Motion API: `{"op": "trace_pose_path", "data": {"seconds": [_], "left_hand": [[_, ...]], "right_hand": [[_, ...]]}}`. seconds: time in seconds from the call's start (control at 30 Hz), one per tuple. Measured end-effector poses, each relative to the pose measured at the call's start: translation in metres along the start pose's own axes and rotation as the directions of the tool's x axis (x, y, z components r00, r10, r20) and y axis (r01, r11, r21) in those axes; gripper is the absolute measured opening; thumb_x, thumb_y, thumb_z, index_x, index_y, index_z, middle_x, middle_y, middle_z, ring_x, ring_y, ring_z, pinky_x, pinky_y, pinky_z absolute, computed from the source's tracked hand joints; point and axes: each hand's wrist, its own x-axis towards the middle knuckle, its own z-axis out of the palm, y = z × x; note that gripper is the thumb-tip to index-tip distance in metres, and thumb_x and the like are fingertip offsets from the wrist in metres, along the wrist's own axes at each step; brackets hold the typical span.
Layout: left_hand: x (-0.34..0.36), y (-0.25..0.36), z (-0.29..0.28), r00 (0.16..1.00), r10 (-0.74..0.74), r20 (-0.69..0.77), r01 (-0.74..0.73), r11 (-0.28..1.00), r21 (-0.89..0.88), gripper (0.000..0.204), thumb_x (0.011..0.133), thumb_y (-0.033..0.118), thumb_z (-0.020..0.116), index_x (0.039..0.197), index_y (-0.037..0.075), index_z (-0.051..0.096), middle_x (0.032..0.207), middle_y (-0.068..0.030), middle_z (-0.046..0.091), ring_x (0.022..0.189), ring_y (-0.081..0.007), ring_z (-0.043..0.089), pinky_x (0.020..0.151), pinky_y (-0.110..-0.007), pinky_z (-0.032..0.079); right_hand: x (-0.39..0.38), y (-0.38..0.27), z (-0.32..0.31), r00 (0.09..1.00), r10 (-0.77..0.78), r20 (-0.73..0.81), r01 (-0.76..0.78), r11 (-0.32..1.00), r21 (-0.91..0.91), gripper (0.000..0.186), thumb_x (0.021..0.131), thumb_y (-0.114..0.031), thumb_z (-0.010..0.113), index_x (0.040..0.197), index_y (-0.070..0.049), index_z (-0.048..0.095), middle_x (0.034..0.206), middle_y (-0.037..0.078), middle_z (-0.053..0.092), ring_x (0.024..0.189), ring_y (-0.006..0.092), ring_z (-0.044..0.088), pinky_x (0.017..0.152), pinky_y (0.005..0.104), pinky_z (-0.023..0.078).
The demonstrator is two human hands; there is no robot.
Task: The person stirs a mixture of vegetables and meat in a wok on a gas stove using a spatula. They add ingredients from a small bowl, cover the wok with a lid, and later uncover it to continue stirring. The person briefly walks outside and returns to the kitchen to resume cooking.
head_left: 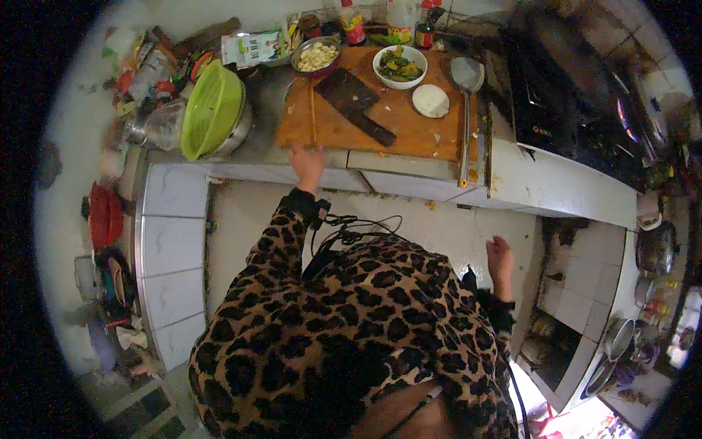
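Observation:
My left hand (306,162) rests at the front edge of the wooden cutting board (424,135), near its left corner. Its fingers and thumb look apart, and I see nothing held in it. Low beside my body hangs my right hand (499,256), away from the counter, its fingers curled in with nothing showing in them. On the board lie a dark cleaver (351,99), handle toward me, and a thin chopstick-like stick (313,117). Behind them are a white bowl of cooked greens (400,67) and a white round piece (430,101), its kind unclear. A long-handled spatula (466,110) lies along the right edge.
A metal bowl of peeled garlic cloves (316,55) stands at the board's back left. Further left, a green plastic basket (212,110) leans in a metal basin. Sauce bottles (354,25) line the wall. The black gas stove (570,110) is at right; dark cables (358,223) hang before me.

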Motion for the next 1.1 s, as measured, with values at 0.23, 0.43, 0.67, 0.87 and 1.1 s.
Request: {"op": "trace_pose_path", "data": {"seconds": [0.23,0.43,0.67,0.87,1.1], "left_hand": [[0.016,0.059,-0.012,0.95,0.284,-0.132,-0.313,0.882,-0.354,0.046,0.073,0.016,0.067,0.11,0.001,0.044,0.099,-0.0136,0.048,0.085,-0.0251,0.048,0.073,-0.035,0.042],[-0.018,0.191,-0.069,0.91,0.414,0.02,-0.258,0.603,-0.755,0.041,0.077,0.009,0.063,0.112,0.004,0.042,0.097,-0.0059,0.047,0.078,-0.012,0.046,0.07,-0.024,0.04],[-0.017,0.307,-0.078,0.765,0.641,-0.062,-0.37,0.358,-0.857,0.037,0.079,0.003,0.059,0.111,0.004,0.041,0.095,-0.0037,0.045,0.072,-0.0081,0.047,0.064,-0.02,0.039],[-0.039,0.4,-0.069,0.718,0.681,-0.14,-0.405,0.245,-0.881,0.039,0.077,0.0,0.059,0.112,0.004,0.041,0.099,-0.0033,0.046,0.07,-0.0068,0.048,0.061,-0.019,0.039],[-0.07,0.516,-0.126,0.786,0.477,-0.394,-0.576,0.333,-0.746,0.022,0.081,0.011,0.057,0.099,0.0,0.051,0.08,-0.0038,0.053,0.061,-0.009,0.05,0.054,-0.019,0.039]], "right_hand": [[0.165,-0.087,0.067,0.983,-0.173,-0.064,0.16,0.974,-0.161,0.038,0.074,-0.019,0.061,0.099,0.006,0.049,0.085,0.022,0.057,0.076,0.038,0.056,0.066,0.0413,0.046],[0.211,-0.107,0.093,0.997,-0.024,-0.072,0.016,0.993,-0.119,0.058,0.069,-0.035,0.065,0.104,0.006,0.041,0.076,0.022,0.059,0.07,0.0373,0.057,0.062,0.0437,0.046],[0.208,-0.095,0.068,0.993,0.114,-0.033,-0.111,0.99,0.087,0.049,0.072,-0.032,0.062,0.096,0.009,0.048,0.071,0.023,0.058,0.064,0.0385,0.057,0.059,0.0442,0.046],[0.191,-0.097,0.024,0.966,-0.174,0.191,0.142,0.975,0.17,0.053,0.077,-0.026,0.061,0.111,0.008,0.04,0.068,0.02,0.056,0.064,0.0306,0.056,0.053,0.0397,0.043],[0.123,-0.133,-0.178,0.852,-0.462,0.246,0.235,0.758,0.609,0.025,0.083,-0.017,0.058,0.097,-0.001,0.044,0.062,0.003,0.047,0.046,0.0096,0.045,0.04,0.0275,0.037]]}}
